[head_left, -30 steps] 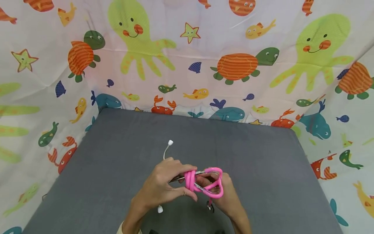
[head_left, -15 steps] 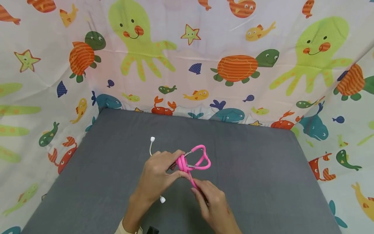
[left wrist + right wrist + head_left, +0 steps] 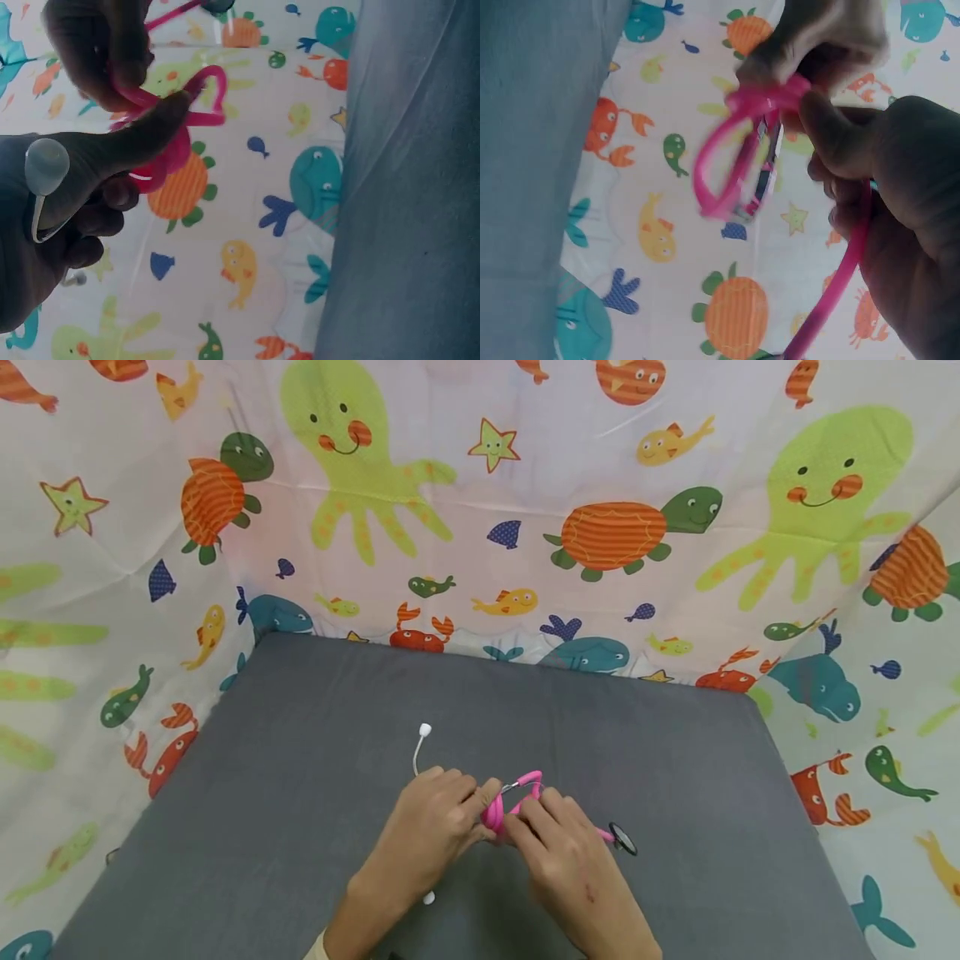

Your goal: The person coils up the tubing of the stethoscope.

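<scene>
A pink stethoscope is bunched up between both hands, its tubing wound in turns round the metal ear tubes. My left hand grips the wound part, thumb lying over it in the left wrist view. With bent fingers my right hand pinches the tubing beside the coil; a length of tube passes under its palm in the right wrist view. The round chest piece sticks out right of that hand. White ear tips show beyond and below the left hand. A pink loop stands out from the coil.
A grey cloth-covered table lies under the hands. White curtains printed with sea animals hang at the back and along both sides.
The right hand drew the tubing down below the coil, then came up against the coil again. The chest piece has swung out to the right. The left hand keeps its grip, having shifted slightly.
</scene>
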Tool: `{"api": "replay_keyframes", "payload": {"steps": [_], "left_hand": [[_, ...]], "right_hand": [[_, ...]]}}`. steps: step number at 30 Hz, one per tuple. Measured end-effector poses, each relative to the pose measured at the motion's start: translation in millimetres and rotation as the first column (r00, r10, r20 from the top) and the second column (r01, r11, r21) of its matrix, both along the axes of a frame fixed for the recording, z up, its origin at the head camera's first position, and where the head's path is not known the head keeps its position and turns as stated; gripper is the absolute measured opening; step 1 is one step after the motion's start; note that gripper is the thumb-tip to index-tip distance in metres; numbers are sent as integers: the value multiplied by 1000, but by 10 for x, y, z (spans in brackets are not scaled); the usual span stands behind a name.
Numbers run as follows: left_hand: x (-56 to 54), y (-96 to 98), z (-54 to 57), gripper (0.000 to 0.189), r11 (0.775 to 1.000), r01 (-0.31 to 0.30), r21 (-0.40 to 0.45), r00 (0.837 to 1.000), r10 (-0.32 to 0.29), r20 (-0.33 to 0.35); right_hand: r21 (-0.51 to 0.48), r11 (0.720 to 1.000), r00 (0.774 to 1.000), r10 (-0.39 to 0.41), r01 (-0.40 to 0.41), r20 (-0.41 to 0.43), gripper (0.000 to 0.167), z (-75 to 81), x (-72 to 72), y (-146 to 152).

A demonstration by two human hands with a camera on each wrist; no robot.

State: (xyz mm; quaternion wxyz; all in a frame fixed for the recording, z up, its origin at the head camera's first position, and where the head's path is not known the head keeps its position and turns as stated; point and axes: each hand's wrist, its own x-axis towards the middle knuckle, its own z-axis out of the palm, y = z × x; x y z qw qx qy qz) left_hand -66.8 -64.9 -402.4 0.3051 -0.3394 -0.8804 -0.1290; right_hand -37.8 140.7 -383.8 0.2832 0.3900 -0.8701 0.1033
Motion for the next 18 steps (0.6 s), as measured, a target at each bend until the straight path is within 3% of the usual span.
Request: {"api": "replay_keyframes", "payload": {"steps": [6, 11, 14, 16, 18], "left_hand": [[42, -28, 3, 52, 991, 82, -105, 995, -74, 74], [59, -76, -32, 52, 971, 219, -91, 970, -207, 128], [65, -113, -4, 53, 949, 317, -7, 937, -312, 155], [64, -138, 19, 53, 927, 372, 58, 914, -376, 154], [68, -157, 36, 54, 905, 412, 108, 894, -424, 147]], "right_hand": [[-30, 991, 991, 133, -132, 14, 29, 122, -167, 75], [-87, 967, 964, 246, -238, 97, 32, 190, -334, 179], [-191, 921, 916, 371, -341, 154, 16, 151, -465, 244], [-274, 868, 870, 466, -414, 160, 11, 91, -570, 269], [-347, 808, 818, 552, -476, 162, 17, 33, -674, 272]]}}
